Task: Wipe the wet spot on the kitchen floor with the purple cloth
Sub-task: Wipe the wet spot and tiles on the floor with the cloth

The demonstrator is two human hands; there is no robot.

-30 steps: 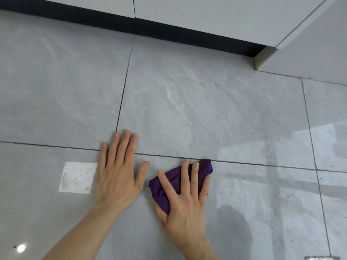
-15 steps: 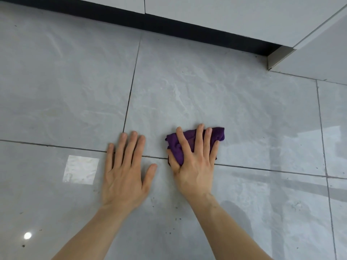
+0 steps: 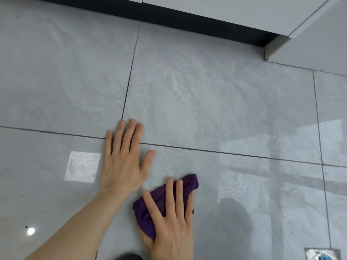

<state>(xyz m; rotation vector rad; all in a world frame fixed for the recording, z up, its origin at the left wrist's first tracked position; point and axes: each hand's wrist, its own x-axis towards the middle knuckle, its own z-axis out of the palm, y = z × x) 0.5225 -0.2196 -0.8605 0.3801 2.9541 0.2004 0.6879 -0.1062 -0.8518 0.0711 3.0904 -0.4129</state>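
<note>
The purple cloth [image 3: 190,182] lies bunched on the grey tiled floor [image 3: 216,109], low in the head view. My right hand [image 3: 170,222] presses flat on top of it, fingers spread, and covers most of the cloth. To its upper left, my left hand [image 3: 124,162] rests palm-down on the bare tile, fingers apart, across a grout line and holding nothing. A faint smeared sheen shows on the tile around the cloth; I cannot make out a distinct wet spot.
White cabinet fronts with a dark toe-kick [image 3: 187,17] run along the top. A cabinet corner [image 3: 272,51] juts in at the upper right. A metal floor drain [image 3: 322,254] sits at the bottom right. A bright square light reflection [image 3: 81,167] lies left of my left hand.
My right hand has dragged the cloth back toward me, from above the grout line to well below it. My left hand has stayed planted in place.
</note>
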